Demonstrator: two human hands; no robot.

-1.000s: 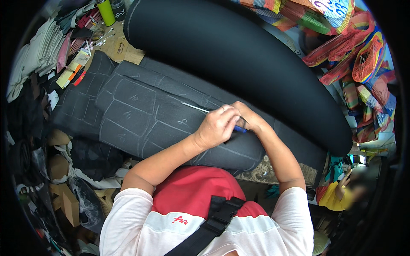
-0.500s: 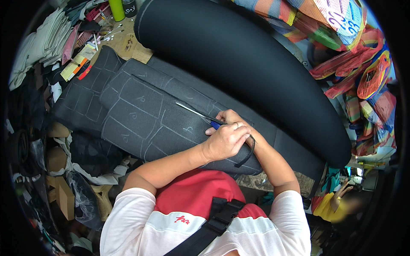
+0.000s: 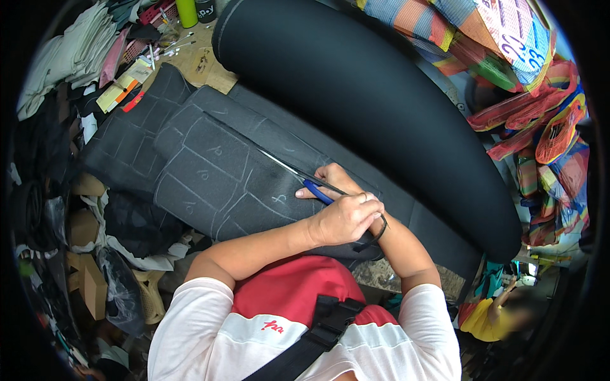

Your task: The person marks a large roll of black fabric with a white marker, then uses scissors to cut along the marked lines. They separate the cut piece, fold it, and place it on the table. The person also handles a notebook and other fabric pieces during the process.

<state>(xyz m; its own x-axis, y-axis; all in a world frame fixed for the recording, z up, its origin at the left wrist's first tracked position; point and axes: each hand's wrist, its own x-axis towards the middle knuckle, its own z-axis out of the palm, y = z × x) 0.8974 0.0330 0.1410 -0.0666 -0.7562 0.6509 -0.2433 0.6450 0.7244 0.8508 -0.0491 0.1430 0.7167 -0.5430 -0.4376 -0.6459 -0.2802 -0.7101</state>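
Note:
My right hand [image 3: 335,179] is closed round the blue handle of a pair of scissors [image 3: 318,191]. Their metal blades point to the far left along the edge of dark grey fabric [image 3: 210,171], which is layered and marked with pale chalk outlines. Crossing over the right wrist, my left hand [image 3: 348,218] pinches a thin black strip [image 3: 383,233]. From the scissors the strip passes under my left fingers, and its loose end curls down on the right. Part of the handle is hidden behind my left hand.
Beyond the fabric lies a large black roll [image 3: 368,101]. Another chalk-marked piece [image 3: 136,130] is at the left, near a yellow and orange box [image 3: 124,86]. Folded pale cloth [image 3: 73,51] is piled far left; colourful woven bags [image 3: 546,127] hang right. A person in yellow [image 3: 489,317] is at lower right.
My right hand and the scissors have shifted slightly left, and more of the blue handle shows. My left hand has drawn a little to the right with the strip. The view has moved slightly.

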